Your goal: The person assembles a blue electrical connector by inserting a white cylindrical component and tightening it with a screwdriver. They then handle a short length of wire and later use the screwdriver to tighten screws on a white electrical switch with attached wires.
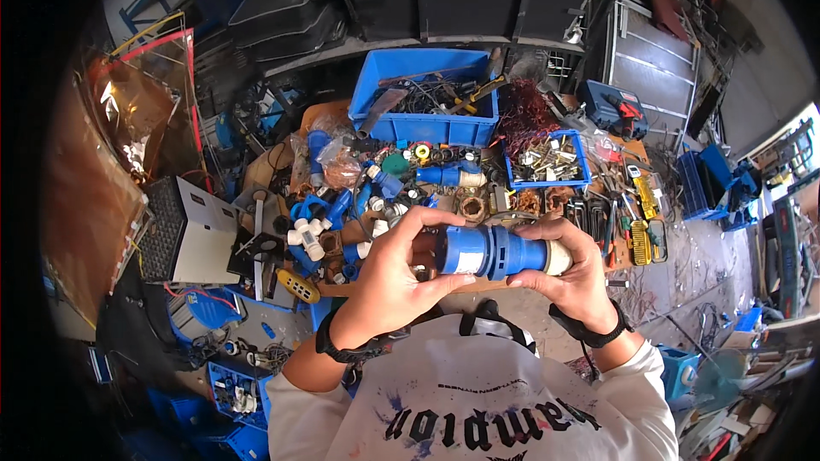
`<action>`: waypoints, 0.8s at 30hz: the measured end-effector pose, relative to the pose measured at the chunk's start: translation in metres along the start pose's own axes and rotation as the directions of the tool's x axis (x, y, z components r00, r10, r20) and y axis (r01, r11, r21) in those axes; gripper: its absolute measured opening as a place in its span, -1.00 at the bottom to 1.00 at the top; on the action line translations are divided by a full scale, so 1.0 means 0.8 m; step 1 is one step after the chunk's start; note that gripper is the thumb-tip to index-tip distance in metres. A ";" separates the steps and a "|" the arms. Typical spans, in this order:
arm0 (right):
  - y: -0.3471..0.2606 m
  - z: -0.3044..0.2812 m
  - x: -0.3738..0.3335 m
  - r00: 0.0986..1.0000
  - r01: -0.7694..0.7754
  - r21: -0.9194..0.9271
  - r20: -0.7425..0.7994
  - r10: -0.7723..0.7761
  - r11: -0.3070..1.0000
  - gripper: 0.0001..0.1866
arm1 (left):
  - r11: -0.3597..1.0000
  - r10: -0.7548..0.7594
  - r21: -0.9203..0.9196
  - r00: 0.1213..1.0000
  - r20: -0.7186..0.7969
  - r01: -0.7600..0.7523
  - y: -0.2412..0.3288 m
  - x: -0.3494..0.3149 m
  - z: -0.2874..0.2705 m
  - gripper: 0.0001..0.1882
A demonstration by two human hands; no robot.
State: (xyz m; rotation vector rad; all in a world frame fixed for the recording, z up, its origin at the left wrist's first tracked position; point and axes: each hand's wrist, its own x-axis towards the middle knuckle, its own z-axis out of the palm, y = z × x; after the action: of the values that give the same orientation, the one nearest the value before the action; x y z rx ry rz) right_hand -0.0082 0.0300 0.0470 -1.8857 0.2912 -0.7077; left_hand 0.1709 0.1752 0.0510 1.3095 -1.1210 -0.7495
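I saw left hand (395, 268) grip blue industrial connector (500, 253) at left | right hand (579, 280) clasped its cream right end | blue tub (427, 130) sat far on tabletop (321, 113)

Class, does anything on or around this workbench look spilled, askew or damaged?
The dark red wire lies in a messy snarl between the large blue bin and the small blue tray, unlike the metal pieces inside that tray. The white shirt also looks splotched. The held blue connector shows no obvious damage.
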 end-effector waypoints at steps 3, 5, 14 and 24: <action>-0.001 -0.004 0.004 0.998 0.064 -0.038 0.013 -0.064 0.997 -0.53 | 0.991 -0.058 -0.122 0.998 0.008 0.058 -0.009 0.001 -0.005 -0.44; -0.004 -0.006 0.007 0.996 0.087 -0.063 0.017 -0.086 0.994 -0.54 | 0.983 -0.100 -0.149 0.994 0.053 0.107 -0.011 0.003 -0.009 -0.42; -0.006 -0.010 0.017 0.989 0.144 -0.162 0.054 -0.137 0.976 -0.52 | 0.914 -0.164 -0.355 0.979 0.123 0.198 -0.017 0.005 -0.010 -0.44; -0.013 -0.011 0.020 0.986 0.153 -0.200 0.098 -0.135 0.968 -0.49 | 0.993 -0.054 -0.095 0.993 0.108 0.065 -0.018 0.008 -0.011 -0.44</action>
State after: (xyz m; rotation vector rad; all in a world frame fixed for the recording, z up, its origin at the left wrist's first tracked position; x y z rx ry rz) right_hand -0.0018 0.0200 0.0643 -2.1461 0.1811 -0.7159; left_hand 0.1837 0.1701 0.0392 1.2364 -1.1176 -0.9158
